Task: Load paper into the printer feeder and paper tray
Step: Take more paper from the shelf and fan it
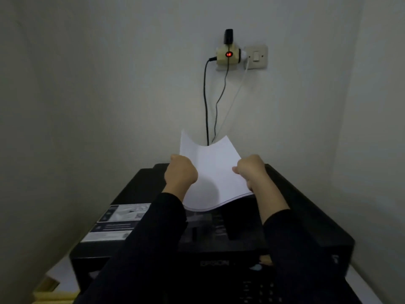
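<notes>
Dark sleeves point(153, 238) reach over a black printer point(306, 216), lower frame.
Left hand point(180, 172) and right hand point(252, 170) pinch a thin paper stack point(212, 170) by its side edges, centre frame; light and floppy, it sags between them.

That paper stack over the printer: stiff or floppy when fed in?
Likely floppy: the paper stack sags in the middle between the left hand and right hand. Probably light, since pinches at its side edges carry it. Its sheets may fan; layered edges show at the near side.

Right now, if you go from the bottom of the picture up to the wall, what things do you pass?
Black printer's control buttons → EPSON name on the black printer → curved white stack of paper held by the left hand and right hand → black cables → cream plug adapter with red light.
</notes>
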Available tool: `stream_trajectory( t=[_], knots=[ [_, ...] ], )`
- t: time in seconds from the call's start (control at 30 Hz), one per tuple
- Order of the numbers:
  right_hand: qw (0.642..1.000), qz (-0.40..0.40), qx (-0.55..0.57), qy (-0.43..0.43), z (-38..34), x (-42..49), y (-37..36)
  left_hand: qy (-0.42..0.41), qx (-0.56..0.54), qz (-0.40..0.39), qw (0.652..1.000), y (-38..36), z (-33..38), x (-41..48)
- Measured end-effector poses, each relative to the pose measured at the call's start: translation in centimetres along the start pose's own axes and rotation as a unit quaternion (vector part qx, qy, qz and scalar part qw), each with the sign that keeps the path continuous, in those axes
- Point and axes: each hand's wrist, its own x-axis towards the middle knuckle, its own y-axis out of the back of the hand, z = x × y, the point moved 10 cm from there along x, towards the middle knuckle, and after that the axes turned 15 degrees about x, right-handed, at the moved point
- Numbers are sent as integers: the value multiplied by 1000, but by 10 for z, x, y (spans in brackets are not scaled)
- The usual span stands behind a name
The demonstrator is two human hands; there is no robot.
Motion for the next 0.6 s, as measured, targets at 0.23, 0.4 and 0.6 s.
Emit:
stream_trajectory(
  t=[0.23, 0.4, 0.6],
  knots=[
    [990, -27, 79, 118, -15, -20, -78, -17, -127, 125, 984, 43, -73, 37],
    [982, -30, 90, 164, -23, -31, -116, -60, -251, 196, 946, 67, -105, 52],
    [979, -54, 104, 165, -12, -39, -141, -61, -300, 156, 939, 37, -133, 60]
  ],
)
